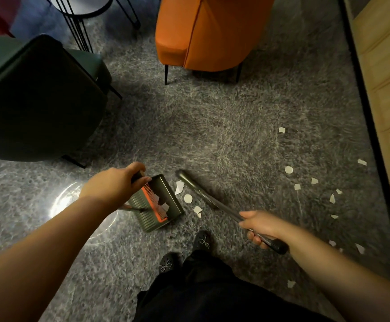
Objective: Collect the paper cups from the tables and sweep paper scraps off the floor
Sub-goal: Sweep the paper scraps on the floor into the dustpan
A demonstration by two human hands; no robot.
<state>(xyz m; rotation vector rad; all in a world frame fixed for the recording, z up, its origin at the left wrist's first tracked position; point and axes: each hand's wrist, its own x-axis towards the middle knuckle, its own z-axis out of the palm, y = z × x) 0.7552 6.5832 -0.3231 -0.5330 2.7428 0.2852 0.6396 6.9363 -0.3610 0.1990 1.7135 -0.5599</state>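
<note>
My left hand (pixel 115 182) grips the black handle top of an olive green dustpan (pixel 159 203) that rests on the grey floor, with an orange comb strip across it and a couple of white paper scraps inside. My right hand (pixel 262 226) grips the broom handle (pixel 217 205); the broom head (pixel 184 176) lies on the floor just right of the pan. A few white paper scraps (pixel 188 198) lie between pan and broom. Several more scraps (pixel 288 169) are scattered to the right.
An orange armchair (pixel 208 31) stands ahead and a dark green chair (pixel 38 96) at the left. A round side table with thin black legs (pixel 80 22) is at the top left. A black strip and wooden panel (pixel 389 89) run along the right. My shoes (pixel 202 240) are below.
</note>
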